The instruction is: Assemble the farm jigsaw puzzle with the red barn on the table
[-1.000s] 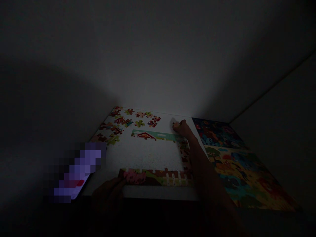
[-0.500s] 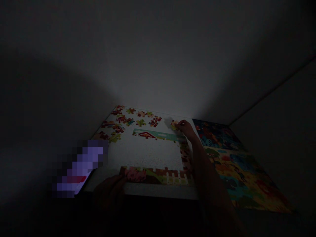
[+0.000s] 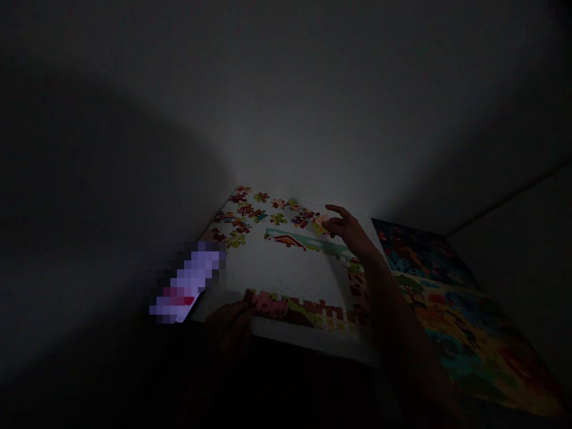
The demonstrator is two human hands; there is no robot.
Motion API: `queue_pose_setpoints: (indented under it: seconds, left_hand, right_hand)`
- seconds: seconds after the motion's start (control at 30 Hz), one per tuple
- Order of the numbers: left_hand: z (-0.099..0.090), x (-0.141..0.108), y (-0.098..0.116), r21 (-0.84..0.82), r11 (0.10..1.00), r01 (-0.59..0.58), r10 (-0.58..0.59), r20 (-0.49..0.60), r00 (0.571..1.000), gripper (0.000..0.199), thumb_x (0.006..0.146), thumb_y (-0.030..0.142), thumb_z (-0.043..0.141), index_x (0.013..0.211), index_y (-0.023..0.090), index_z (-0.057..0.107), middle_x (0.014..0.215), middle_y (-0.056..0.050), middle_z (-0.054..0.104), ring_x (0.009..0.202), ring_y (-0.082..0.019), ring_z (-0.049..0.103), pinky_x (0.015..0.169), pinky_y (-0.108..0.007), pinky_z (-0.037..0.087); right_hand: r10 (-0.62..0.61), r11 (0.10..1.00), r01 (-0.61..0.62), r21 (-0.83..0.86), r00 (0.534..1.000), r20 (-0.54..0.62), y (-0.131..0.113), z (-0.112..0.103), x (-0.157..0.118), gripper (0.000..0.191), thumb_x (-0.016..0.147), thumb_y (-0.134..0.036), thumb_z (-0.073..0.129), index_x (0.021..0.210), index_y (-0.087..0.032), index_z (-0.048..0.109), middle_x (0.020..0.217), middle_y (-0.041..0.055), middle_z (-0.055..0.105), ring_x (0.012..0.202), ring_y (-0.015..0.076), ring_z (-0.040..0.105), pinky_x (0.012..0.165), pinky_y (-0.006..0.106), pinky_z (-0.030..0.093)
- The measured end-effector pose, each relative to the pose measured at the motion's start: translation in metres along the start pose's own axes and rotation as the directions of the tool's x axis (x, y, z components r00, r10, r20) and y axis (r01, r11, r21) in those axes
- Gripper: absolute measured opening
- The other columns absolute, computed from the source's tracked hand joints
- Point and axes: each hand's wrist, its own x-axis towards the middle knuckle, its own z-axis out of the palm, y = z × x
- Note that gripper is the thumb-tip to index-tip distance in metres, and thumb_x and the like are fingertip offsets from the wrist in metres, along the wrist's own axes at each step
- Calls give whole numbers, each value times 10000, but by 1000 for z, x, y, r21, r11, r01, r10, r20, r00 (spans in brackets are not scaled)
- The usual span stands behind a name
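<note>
My right hand (image 3: pixel 342 226) is over the back of the white table (image 3: pixel 286 271), fingers apart, its fingertips at a yellowish puzzle piece (image 3: pixel 320 224) lying there. My left hand (image 3: pixel 230 322) rests at the front edge, by the left end of the joined bottom strip (image 3: pixel 304 311) with a pink pig and white fence; darkness hides whether its fingers hold anything. A joined top strip (image 3: pixel 288 239) shows a red roof and green-blue background. The right side strip (image 3: pixel 357 286) is partly behind my right forearm. Several loose pieces (image 3: pixel 277 219) lie at the back left.
At the left edge of the table is a bright, pixelated device-like object (image 3: pixel 192 280). To the right lie a dark blue picture (image 3: pixel 424 247) and a colourful animal picture (image 3: pixel 473 322). A pale wall (image 3: pixel 290 119) rises behind the table.
My right hand has opened its fingers, and the piece it pinched now lies by the loose pieces, further left on the table. The whole view has shifted, so the table appears further right.
</note>
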Motion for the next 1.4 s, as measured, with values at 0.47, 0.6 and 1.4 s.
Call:
queue_pose_setpoints:
  seconds: [0.47, 0.6, 1.4]
  left_hand:
    - [-2, 0, 7, -23, 998, 63, -63, 16, 998, 271, 881, 128, 509, 1076, 205, 679, 1006, -54, 720, 943, -182, 652, 885, -322, 481]
    - [2, -1, 7, -12, 999, 53, -53, -19, 998, 240, 865, 117, 519, 1033, 188, 677, 988, -68, 720, 925, -192, 654, 861, -336, 483]
    - [5, 3, 13, -35, 995, 90, -92, -88, 992, 226, 880, 125, 482, 981, 202, 670, 916, -55, 714, 861, -180, 644, 807, -326, 473]
  right_hand:
    - [6, 986, -44, 159, 974, 228, 12, 94, -24, 508, 708, -342, 716, 1192, -248, 595, 974, 27, 636, 733, 153, 612, 662, 322, 566]
    - [7, 966, -69, 251, 971, 240, 24, 102, -26, 432, 698, -323, 748, 1099, -257, 600, 1045, 30, 633, 730, 139, 625, 626, 297, 570]
    - [-40, 977, -18, 212, 963, 266, 27, 122, -39, 359, 705, -413, 782, 932, -230, 573, 854, -3, 607, 754, 135, 563, 643, 270, 461]
